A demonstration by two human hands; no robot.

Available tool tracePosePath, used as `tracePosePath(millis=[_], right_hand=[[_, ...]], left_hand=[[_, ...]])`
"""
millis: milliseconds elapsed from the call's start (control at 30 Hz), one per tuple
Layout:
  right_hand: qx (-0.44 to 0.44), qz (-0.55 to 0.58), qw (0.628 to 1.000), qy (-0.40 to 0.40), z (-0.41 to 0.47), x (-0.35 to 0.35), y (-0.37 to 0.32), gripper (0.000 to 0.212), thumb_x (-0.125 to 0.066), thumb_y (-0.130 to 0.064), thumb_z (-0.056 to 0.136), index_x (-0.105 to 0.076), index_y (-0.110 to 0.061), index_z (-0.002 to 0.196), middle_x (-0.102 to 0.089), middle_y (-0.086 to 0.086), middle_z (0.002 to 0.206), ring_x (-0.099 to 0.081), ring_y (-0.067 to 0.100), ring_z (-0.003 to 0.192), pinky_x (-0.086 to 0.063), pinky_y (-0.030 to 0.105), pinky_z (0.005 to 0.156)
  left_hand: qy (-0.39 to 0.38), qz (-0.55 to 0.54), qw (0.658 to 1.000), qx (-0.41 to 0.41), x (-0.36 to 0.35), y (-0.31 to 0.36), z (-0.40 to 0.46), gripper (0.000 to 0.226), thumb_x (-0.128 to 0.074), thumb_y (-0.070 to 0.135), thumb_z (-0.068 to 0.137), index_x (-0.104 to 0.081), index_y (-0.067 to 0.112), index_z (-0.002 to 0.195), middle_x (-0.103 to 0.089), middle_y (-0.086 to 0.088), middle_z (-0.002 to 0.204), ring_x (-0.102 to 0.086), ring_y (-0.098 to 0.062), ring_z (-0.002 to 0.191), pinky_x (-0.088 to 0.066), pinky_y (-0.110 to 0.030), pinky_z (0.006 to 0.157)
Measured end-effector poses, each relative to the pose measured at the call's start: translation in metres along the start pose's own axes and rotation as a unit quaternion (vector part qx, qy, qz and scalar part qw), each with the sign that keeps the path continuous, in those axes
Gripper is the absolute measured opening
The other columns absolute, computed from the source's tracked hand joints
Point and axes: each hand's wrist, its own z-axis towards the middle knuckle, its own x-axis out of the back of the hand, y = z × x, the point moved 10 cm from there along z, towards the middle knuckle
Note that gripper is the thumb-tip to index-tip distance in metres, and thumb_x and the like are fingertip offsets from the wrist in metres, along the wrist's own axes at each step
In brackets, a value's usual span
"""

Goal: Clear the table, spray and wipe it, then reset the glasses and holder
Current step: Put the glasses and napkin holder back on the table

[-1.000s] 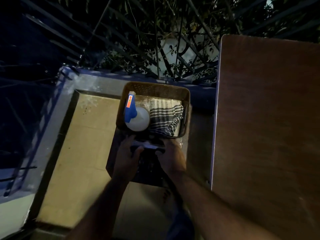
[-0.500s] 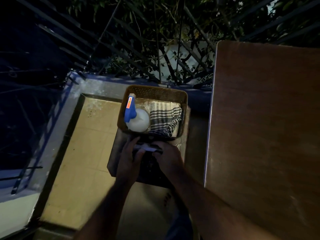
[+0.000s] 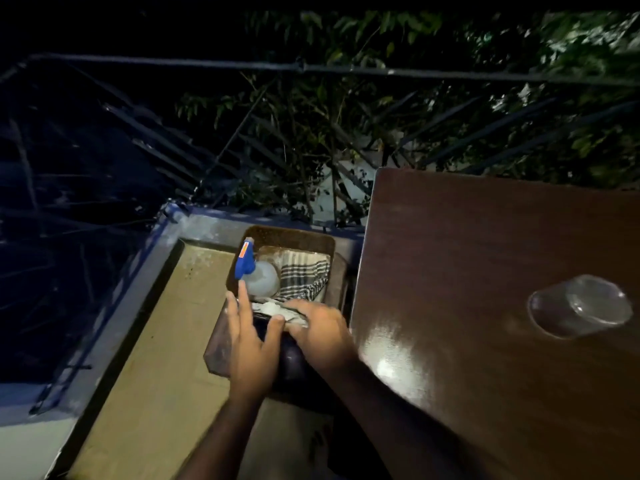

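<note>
A dark napkin holder (image 3: 295, 362) with white napkins (image 3: 272, 308) stands on a small dark stool (image 3: 216, 355) left of the brown table (image 3: 485, 271). My left hand (image 3: 250, 344) presses against the holder's left side, thumb on its top and fingers stretched toward the basket. My right hand (image 3: 320, 332) grips its top right over the napkins. Just beyond, a brown basket (image 3: 294, 237) holds a white spray bottle (image 3: 261, 280) with a blue trigger and a checked cloth (image 3: 304, 278). A clear glass (image 3: 581, 308) stands rim-down on the table at the right.
A tiled balcony floor (image 3: 156, 341) lies to the left, bounded by a low grey ledge (image 3: 145, 258). Dark metal railing (image 3: 311, 69) and foliage stand behind. The table's left edge runs close beside the stool and basket.
The view has lifted and shifted, bringing the glass on the table into sight. Both hands stay on the napkin holder; my left fingers have stretched out toward the basket.
</note>
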Motion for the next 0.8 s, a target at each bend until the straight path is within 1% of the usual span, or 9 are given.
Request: tracePosePath(millis=[67,200,267,333,433,567,667,733,800], right_hand=[[0.008,0.0,1.0,0.013,-0.012,0.029,-0.004,0.042,-0.064,-0.028,0.094,-0.062,-0.03,0.136,-0.069,-0.002,0.13,-0.062,0.018,0.121,-0.046,0.028,0.105],[0.003,0.012,0.998,0.061,-0.033,0.09,-0.005,0.047,-0.068,-0.033,0.09,-0.061,-0.032,0.137,-0.07,0.0,0.13,-0.062,0.019,0.122,-0.047,0.033,0.107],[0.005,0.016,0.997,0.076,-0.042,0.117,-0.006,0.048,-0.067,-0.033,0.091,-0.06,-0.032,0.139,-0.07,0.0,0.13,-0.062,0.02,0.122,-0.048,0.035,0.107],[0.014,0.017,0.995,0.094,-0.052,0.148,-0.007,0.046,-0.064,-0.033,0.091,-0.061,-0.034,0.137,-0.072,-0.002,0.125,-0.064,0.021,0.119,-0.049,0.035,0.103],[0.015,0.015,0.992,0.126,-0.071,0.194,-0.001,0.04,-0.061,-0.034,0.092,-0.064,-0.033,0.132,-0.074,-0.002,0.118,-0.066,0.023,0.113,-0.051,0.037,0.098],[-0.004,0.017,0.984,0.179,-0.101,0.252,0.024,0.024,-0.057,-0.035,0.091,-0.066,-0.027,0.111,-0.075,0.0,0.097,-0.067,0.028,0.096,-0.053,0.041,0.087],[-0.022,0.024,0.973,0.227,-0.123,0.29,0.047,0.02,-0.055,-0.037,0.09,-0.064,-0.027,0.105,-0.073,-0.001,0.086,-0.066,0.027,0.086,-0.054,0.04,0.079],[-0.03,0.011,0.967,0.253,-0.135,0.314,0.062,0.022,-0.054,-0.038,0.089,-0.063,-0.031,0.108,-0.073,-0.002,0.086,-0.066,0.027,0.085,-0.054,0.039,0.076],[-0.04,0.004,0.96,0.278,-0.147,0.338,0.079,0.023,-0.054,-0.04,0.09,-0.064,-0.032,0.109,-0.074,-0.001,0.086,-0.066,0.028,0.085,-0.054,0.038,0.075]], left_hand=[[0.002,-0.013,0.999,-0.042,-0.006,0.031,-0.005,0.084,-0.06,0.033,0.095,-0.004,0.047,0.155,0.0,0.0,0.168,-0.007,-0.015,0.153,-0.012,-0.031,0.116],[0.003,-0.04,0.995,-0.091,-0.023,0.09,-0.014,0.083,-0.06,0.025,0.097,-0.004,0.035,0.158,-0.001,0.0,0.168,0.0,-0.008,0.152,-0.009,-0.021,0.114],[0.005,-0.067,0.993,-0.101,-0.033,0.116,-0.02,0.082,-0.059,0.024,0.098,-0.005,0.031,0.159,-0.004,-0.003,0.168,-0.003,-0.012,0.153,-0.011,-0.027,0.12],[0.0,-0.092,0.991,-0.101,-0.045,0.142,-0.025,0.082,-0.059,0.021,0.098,-0.004,0.032,0.158,-0.013,-0.01,0.166,-0.015,-0.023,0.152,-0.019,-0.043,0.122],[-0.031,-0.114,0.986,-0.119,-0.072,0.182,-0.033,0.08,-0.058,0.023,0.098,-0.005,0.037,0.157,-0.028,-0.02,0.16,-0.031,-0.039,0.145,-0.033,-0.055,0.114],[-0.069,-0.136,0.976,-0.157,-0.116,0.234,-0.05,0.074,-0.06,0.021,0.098,-0.017,0.031,0.158,-0.022,-0.007,0.164,-0.026,-0.02,0.149,-0.028,-0.047,0.119],[-0.104,-0.144,0.97,-0.164,-0.152,0.265,-0.065,0.071,-0.06,0.027,0.098,-0.022,0.033,0.157,-0.03,-0.005,0.162,-0.03,-0.018,0.148,-0.029,-0.047,0.119],[-0.111,-0.141,0.968,-0.175,-0.174,0.285,-0.077,0.068,-0.06,0.028,0.098,-0.025,0.034,0.156,-0.035,-0.003,0.16,-0.035,-0.015,0.145,-0.031,-0.036,0.118],[-0.114,-0.127,0.968,-0.185,-0.196,0.305,-0.09,0.065,-0.061,0.031,0.097,-0.029,0.035,0.154,-0.042,0.001,0.156,-0.043,-0.011,0.139,-0.035,-0.019,0.107]])
